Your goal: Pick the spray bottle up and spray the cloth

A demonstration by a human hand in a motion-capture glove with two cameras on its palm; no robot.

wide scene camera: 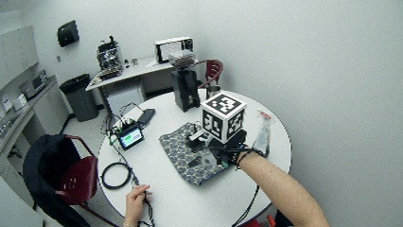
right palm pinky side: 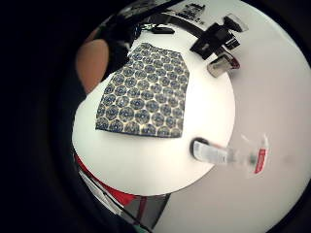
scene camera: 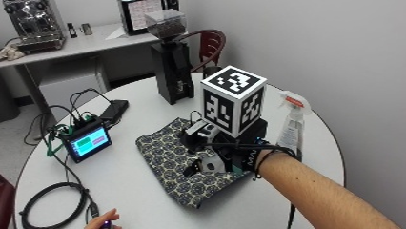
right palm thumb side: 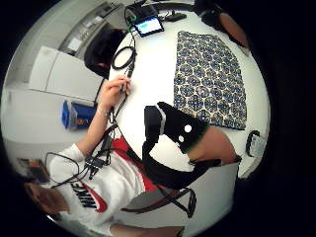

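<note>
Surface (scene camera: 126, 191) round and white, carrying all of it. Largest on it: patterned cloth (scene camera: 158, 148), navy medallions on a pale ground, spread flat near the middle.

Over the cloth's near edge, gloved right hand (scene camera: 216, 155), hovering, wrist and bare forearm reaching in from the person's side. Fingers (right palm thumb side: 160, 123) extended and relaxed in the thumb-side palm view, closed on nothing.

Just beside that hand, towards the wall, spray bottle (scene camera: 292, 126): upright on the surface near its rim, apart from the cloth and untouched. Clear slim body, liquid level not readable, white trigger head with a red-orange patch at the top, nozzle facing roughly towards the cloth. Likely light and easy to tip, given the narrow base and tall neck.

Step in hand, judging from this: the approach, pick-up not yet begun, no spraying done. Next move calls for a short sideways shift away from the cloth to the bottle, a wrap round the neck below the head with one finger free for the trigger, then a lift and a turn of the nozzle down at the cloth.

Further off and smaller: black grinder (scene camera: 171, 71) at the far rim, small lit screen (scene camera: 89, 140) on the opposite side from the bottle, coiled cable (scene camera: 44, 205) near the bare left hand (scene camera: 101, 223).
</note>
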